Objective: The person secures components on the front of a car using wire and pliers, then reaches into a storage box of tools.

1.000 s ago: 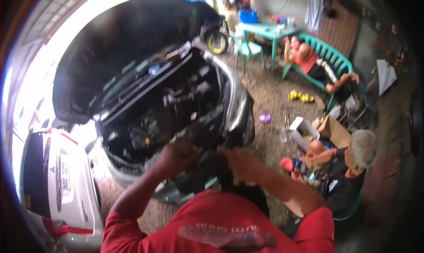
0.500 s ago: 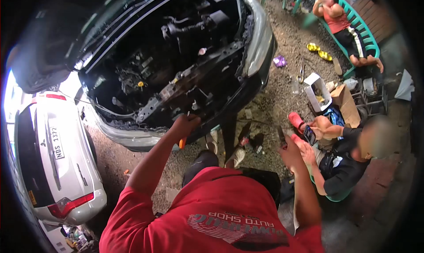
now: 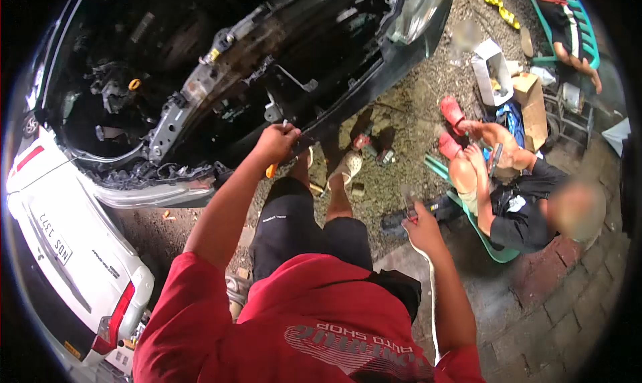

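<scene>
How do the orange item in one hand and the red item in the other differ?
Color: the orange item shows bright orange, while the red item shows red with a blurred grayish end.
Pose: in this view, the orange item pokes out below the left hand; the red item, above the right hand.
Place: the orange item is nearer the dark car than the red item.
Shared: both are partly hidden by the hands.

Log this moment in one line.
left hand: grips orange item, by engine bay | right hand: grips partly red tool, type unclear
</scene>
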The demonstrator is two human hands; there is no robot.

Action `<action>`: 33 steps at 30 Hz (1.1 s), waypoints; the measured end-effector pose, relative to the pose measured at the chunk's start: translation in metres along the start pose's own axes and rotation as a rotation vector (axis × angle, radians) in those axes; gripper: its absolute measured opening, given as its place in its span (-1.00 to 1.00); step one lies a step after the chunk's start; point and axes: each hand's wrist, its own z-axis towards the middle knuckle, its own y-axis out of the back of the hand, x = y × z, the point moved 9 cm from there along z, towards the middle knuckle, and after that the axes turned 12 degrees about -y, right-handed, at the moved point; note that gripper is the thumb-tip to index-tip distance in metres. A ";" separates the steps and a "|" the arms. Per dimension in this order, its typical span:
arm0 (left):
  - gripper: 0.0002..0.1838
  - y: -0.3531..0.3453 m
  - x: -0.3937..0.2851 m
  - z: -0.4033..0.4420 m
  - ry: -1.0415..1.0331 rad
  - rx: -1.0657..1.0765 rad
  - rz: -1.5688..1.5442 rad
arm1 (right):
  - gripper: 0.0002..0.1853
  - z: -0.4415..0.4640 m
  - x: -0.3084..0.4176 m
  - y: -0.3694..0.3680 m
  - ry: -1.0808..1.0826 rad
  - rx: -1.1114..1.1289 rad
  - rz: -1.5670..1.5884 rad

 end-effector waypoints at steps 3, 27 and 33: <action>-0.69 -0.002 0.003 -0.001 0.027 0.097 -0.088 | -0.43 0.019 0.019 -0.021 0.013 0.049 0.008; -0.78 0.004 0.030 0.009 0.268 -0.066 -0.506 | -0.47 0.027 0.035 -0.059 -0.013 0.088 -0.037; -0.83 0.000 0.046 0.023 0.305 -0.045 -0.614 | -0.47 0.030 0.037 -0.065 0.004 0.084 -0.068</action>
